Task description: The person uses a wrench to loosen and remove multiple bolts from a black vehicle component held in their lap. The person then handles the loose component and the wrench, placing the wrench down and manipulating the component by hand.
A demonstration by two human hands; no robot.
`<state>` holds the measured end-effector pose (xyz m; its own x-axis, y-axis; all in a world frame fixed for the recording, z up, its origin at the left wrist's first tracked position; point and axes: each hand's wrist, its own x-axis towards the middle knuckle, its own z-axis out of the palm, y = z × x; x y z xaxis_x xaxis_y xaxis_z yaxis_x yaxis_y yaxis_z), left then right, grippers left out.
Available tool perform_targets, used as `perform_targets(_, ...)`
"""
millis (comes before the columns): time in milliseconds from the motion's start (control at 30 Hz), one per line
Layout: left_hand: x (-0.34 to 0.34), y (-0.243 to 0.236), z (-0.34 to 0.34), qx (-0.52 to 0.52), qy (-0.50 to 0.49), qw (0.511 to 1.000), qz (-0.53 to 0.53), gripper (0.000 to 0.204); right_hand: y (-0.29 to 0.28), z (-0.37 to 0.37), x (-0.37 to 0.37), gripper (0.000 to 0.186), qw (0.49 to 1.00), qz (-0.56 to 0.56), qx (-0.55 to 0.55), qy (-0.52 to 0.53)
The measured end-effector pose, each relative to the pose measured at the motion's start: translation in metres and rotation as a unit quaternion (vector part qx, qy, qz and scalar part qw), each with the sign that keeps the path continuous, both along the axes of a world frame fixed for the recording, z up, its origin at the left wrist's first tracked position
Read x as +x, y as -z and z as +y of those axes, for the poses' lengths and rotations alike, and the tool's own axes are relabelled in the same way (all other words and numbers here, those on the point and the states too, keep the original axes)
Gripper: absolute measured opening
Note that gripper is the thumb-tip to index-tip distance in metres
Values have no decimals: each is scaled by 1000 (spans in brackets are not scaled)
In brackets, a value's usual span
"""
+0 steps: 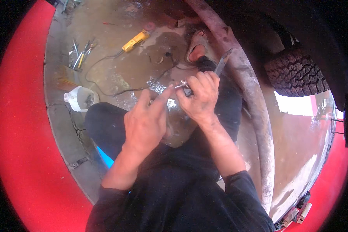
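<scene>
My right hand [201,94] is closed around a long, flat grey blade-like piece [222,62] that sticks out past the knuckles and tapers at its far end. Between its thumb and forefinger sits a small shiny metal ring [180,84], perhaps a clamp; its exact kind is unclear. My left hand [145,121] is beside it, fingers apart, with one finger stretched out to the ring's near side. Whether that finger touches the ring cannot be made out, and the thumb is mostly hidden. Both hands are above my lap.
A yellow angle grinder [135,41] lies on the wet floor, its cord trailing toward me. Several hand tools [81,55] and a cut white plastic jug [78,99] are at the left. A thick curved pipe [259,112] runs along my right, beyond it a tire [296,72].
</scene>
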<state>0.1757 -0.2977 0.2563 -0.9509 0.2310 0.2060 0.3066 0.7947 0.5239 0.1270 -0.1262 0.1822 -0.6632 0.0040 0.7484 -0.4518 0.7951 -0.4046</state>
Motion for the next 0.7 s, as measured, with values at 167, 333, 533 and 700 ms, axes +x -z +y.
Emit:
perform_targets(167,-1,9,2,19,12,999,27,42,-2,7,8,21,1000,-18,-6,3)
perform_targets(333,-6,21,6,68,4,997,48,27,-8,10,13,22,997,-77,15,0)
perform_targets(533,-25,61,6,138,0,986,-95,42,-18,27,45,21,996,-81,12,-26)
perform_targets(700,-69,95,47,231,207,945,99,42,-14,55,78,24,994,-98,4,-49)
